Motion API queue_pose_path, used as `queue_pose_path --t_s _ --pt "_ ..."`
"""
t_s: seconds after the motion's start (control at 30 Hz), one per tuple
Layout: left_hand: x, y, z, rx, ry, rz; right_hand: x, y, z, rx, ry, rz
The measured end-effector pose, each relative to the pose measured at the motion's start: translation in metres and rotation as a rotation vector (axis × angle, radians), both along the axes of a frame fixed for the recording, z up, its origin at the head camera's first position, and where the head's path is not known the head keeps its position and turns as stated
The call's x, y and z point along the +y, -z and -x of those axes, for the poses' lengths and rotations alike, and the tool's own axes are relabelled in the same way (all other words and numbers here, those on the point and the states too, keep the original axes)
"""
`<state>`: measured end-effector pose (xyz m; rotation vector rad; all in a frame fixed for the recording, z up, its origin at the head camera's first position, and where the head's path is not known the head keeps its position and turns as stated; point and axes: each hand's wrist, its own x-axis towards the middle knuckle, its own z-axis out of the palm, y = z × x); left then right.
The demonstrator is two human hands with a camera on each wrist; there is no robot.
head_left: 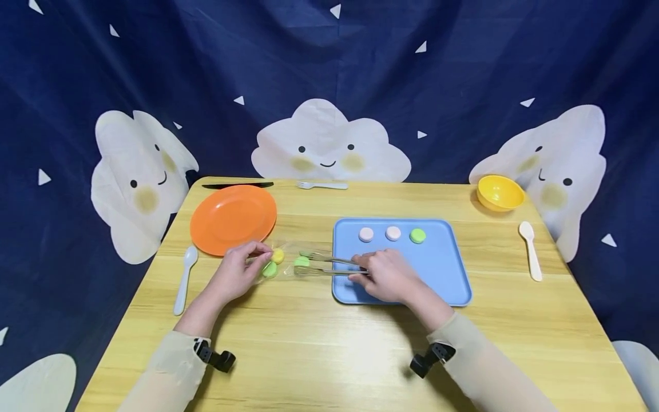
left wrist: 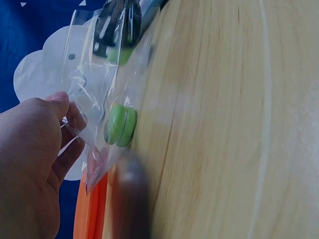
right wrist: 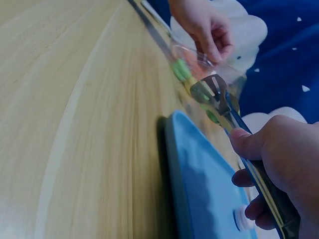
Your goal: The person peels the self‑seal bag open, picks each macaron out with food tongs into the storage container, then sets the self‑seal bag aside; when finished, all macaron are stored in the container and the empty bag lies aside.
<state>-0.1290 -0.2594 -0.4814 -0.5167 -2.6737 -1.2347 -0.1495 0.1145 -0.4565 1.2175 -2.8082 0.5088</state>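
My left hand (head_left: 239, 272) pinches the edge of a clear plastic bag (left wrist: 94, 89). Inside that bag lie a yellow macaron (head_left: 278, 256) and a green macaron (head_left: 270, 269), close by the fingers. In my right hand (head_left: 388, 276) is a pair of metal tongs (head_left: 337, 271), gripped with the tips pointing left into the bag. Between the tong tips sits another green macaron (head_left: 301, 261). Below the right hand is a blue tray (head_left: 432, 272), bearing two pale pink macarons (head_left: 393, 233) and one green macaron (head_left: 417, 235) along its far side.
An orange plate (head_left: 234, 220) lies beyond the left hand, with a black knife (head_left: 237, 185) behind it. A spoon (head_left: 185, 280) is at the left and another white spoon (head_left: 530, 250) at the right. A white fork (head_left: 322, 185) and yellow bowl (head_left: 500, 194) stand along the back.
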Motion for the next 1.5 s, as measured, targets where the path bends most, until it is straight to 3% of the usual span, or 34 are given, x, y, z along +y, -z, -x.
queue_pose_path --t_s 0.43,0.77,1.17,1.3,1.5 --pt "-0.001 0.002 0.000 0.030 -0.011 0.011 0.071 -0.012 -0.013 0.042 0.102 0.083" --pt "-0.001 -0.001 0.000 0.048 -0.025 0.043 0.113 -0.010 -0.022 0.079 0.214 0.081" --pt "0.001 -0.001 0.001 0.025 -0.021 0.028 0.126 -0.002 -0.028 0.012 0.269 0.012" --pt "0.001 -0.001 0.000 0.041 -0.016 0.021 0.123 -0.002 -0.028 -0.016 0.277 0.024" --pt "0.000 0.000 0.000 0.030 -0.016 0.025 0.108 -0.006 -0.025 0.012 0.265 0.071"
